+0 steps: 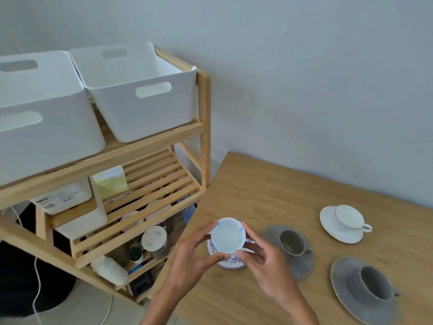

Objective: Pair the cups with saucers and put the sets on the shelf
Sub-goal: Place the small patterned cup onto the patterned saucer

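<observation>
While both hands hold it, the white cup (228, 235) sits upright on the blue saucer (230, 260), mouth up, above the table (257, 188) edge. Left hand (191, 259) and right hand (264, 261) grip the set's sides, near the shelf (150, 184).

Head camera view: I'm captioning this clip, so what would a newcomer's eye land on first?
Both hands, left hand and right hand, hold a blue-patterned cup on its saucer near the wooden table's left edge. Right of them three more paired sets wait; left, white bins top the wooden shelf.
</observation>
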A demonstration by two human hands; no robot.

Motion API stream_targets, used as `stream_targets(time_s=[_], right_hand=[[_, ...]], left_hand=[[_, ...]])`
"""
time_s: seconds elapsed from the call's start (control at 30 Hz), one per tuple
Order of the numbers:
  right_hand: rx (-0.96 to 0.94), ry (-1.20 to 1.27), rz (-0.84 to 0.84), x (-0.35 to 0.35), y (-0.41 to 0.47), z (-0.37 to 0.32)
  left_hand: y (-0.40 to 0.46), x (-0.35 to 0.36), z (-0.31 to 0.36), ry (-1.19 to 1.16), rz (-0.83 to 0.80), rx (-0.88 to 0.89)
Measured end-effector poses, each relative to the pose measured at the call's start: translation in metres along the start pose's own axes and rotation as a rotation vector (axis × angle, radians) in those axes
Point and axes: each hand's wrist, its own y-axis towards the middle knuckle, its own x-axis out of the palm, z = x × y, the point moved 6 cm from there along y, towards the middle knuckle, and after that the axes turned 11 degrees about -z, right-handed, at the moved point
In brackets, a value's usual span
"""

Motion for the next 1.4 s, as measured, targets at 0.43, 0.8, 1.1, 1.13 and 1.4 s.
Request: stream_targets(time_s=[0.43, 0.8, 1.1, 1.13, 1.4], right_hand=[[0.198, 0.048, 0.14, 0.014, 0.018, 0.066], [0.251, 0.048, 0.193, 0.009, 0.033, 0.084], [0.257, 0.03, 0.178, 0.006, 0.033, 0.081], [0.257, 0.031, 0.176, 0.006, 0.033, 0.081], [0.243, 0.034, 0.202, 0.006, 0.03, 0.078]], left_hand=[[0.032, 0.017, -0.066, -0.071, -0.116, -0.14], [0.053, 0.026, -0.083, -0.003, -0.181, -0.122], [0.055, 0.029, -0.083, 0.018, -0.197, -0.09], [0.055, 0.029, -0.083, 0.019, -0.194, -0.088], [0.049, 0.031, -0.086, 0.028, -0.19, -0.094]])
